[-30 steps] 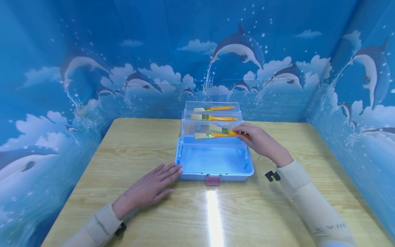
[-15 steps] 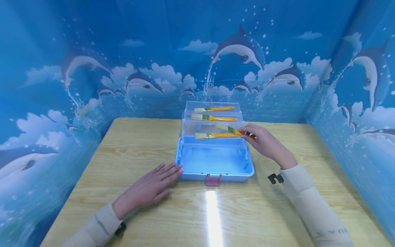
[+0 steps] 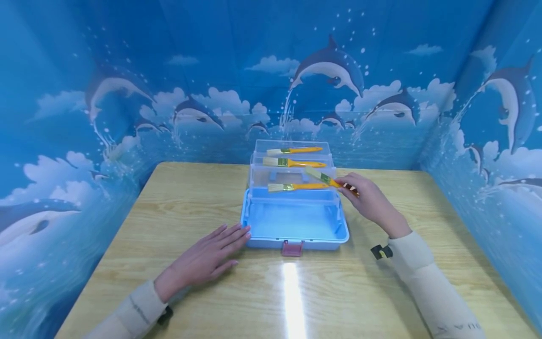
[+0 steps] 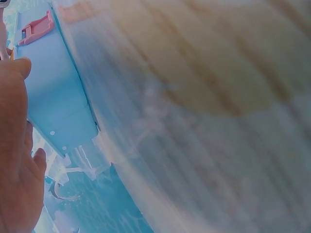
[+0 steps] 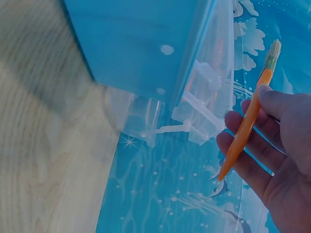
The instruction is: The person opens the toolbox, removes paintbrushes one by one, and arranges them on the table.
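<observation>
My right hand point(image 3: 367, 200) pinches the yellow-orange handle of a flat paintbrush point(image 5: 245, 124) between thumb and fingers, its pale bristles pointing up and left over the right side of the box. Below it stands a blue toolbox point(image 3: 296, 221) with fold-out clear trays point(image 3: 260, 178). One brush point(image 3: 311, 186) lies in the lowest tray, another brush point(image 3: 305, 163) in the middle tray, and a third brush point(image 3: 298, 150) at the top. My left hand point(image 3: 207, 256) lies flat on the table, fingers straight, fingertips right at the box's front left corner.
A pink latch point(image 3: 292, 248) hangs at the front of the box. The wooden table point(image 3: 190, 197) has a bright light streak point(image 3: 293, 299) in front of it. Blue dolphin-print curtains point(image 3: 237, 56) enclose the back and sides.
My right hand has drawn the paintbrush rightward from over the lowest tray's brush, and it now tilts more steeply. My left hand and the box have stayed put.
</observation>
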Tool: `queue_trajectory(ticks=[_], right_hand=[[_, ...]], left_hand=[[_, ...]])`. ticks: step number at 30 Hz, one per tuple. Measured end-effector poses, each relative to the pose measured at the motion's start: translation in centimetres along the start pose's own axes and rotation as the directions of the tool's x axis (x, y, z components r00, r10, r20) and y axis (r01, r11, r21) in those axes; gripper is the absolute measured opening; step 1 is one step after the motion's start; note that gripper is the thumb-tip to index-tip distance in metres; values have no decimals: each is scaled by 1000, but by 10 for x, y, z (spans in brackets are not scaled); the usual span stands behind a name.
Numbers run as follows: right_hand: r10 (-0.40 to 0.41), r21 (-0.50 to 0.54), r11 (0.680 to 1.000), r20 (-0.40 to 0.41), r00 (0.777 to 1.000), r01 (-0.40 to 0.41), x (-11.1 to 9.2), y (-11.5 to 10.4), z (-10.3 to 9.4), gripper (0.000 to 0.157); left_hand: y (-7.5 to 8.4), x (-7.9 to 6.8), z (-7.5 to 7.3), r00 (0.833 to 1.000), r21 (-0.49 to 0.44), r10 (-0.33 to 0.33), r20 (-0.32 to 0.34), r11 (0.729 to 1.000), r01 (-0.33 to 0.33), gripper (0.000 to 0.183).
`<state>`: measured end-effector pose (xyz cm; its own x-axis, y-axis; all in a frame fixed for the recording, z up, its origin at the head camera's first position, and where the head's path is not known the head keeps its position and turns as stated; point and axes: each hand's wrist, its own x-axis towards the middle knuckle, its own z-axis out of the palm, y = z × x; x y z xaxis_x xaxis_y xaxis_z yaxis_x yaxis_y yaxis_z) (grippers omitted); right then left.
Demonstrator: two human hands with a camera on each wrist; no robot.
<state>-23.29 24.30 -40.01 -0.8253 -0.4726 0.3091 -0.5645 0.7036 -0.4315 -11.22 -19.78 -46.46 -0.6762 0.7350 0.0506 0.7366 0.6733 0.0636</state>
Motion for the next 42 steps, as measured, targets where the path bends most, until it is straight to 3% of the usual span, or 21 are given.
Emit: queue_trajectory(ticks=[27, 42], right_hand=[[64, -15, 998, -85, 994, -65, -16, 22, 7, 26], [103, -31, 994, -59, 993, -105, -26, 33, 12, 26]], left_hand=[[1, -1, -1, 1000, 11, 12, -13, 1000, -12, 66], [-1, 0, 1, 1000, 1, 4, -1, 1000, -4, 66]])
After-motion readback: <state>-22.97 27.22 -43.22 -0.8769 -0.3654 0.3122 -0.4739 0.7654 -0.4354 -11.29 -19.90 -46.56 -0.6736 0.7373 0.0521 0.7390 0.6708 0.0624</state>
